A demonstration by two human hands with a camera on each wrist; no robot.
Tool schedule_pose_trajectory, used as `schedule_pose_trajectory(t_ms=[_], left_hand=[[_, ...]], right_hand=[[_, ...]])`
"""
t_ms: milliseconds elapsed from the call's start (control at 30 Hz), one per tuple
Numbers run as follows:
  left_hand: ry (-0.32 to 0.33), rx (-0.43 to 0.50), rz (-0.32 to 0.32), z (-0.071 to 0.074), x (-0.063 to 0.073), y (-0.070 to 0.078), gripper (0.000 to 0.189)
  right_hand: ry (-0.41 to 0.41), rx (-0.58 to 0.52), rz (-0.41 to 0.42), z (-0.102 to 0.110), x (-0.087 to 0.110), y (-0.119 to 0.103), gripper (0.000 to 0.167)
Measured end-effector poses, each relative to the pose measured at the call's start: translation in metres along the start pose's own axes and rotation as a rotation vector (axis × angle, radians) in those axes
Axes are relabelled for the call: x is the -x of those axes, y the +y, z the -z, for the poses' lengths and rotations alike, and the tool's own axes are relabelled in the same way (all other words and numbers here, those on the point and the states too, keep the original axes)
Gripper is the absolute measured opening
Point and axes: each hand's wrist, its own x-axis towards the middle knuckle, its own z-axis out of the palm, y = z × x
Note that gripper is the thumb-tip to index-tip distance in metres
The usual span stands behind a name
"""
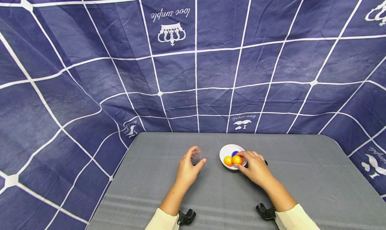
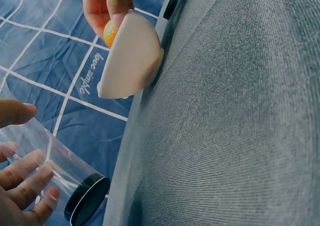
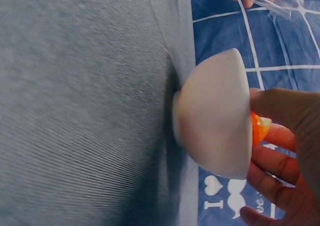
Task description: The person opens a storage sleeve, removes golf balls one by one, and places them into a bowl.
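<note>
A white bowl point(image 1: 223, 153) stands on the grey table, with two orange balls and a blue ball point(image 1: 234, 153) in it. My right hand point(image 1: 256, 168) is at the bowl's right side and pinches the nearer orange ball point(image 1: 237, 160) between thumb and fingers. The other orange ball point(image 1: 228, 161) lies left of it. Left of the bowl, my left hand point(image 1: 187, 169) curls round a clear tube point(image 2: 65, 158) with a black end point(image 2: 87, 201). The tube is hardly visible in the head view. Only the bowl's outside point(image 3: 215, 116) and part of an orange ball show in the right wrist view.
A small black piece point(image 2: 171, 7) lies on the table point(image 1: 150, 176) beyond the bowl, partly hidden behind my right hand in the head view. Blue cloth with white lines point(image 1: 217, 69) hangs behind the table and at both sides.
</note>
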Motion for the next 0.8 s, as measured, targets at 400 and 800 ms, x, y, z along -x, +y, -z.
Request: schedule_pose_trajectory(t_ms=[400,800], left_hand=[[0.004,-0.016,-0.007,0.002,-0.002,0.0,0.054],[0.006,-0.023,0.004,0.002,-0.001,0.001,0.053]], right_hand=[[-0.157,0.005,-0.015,0.011,-0.014,-0.004,0.033],[-0.265,-0.044,0.001,0.015,-0.021,-0.005,0.025]])
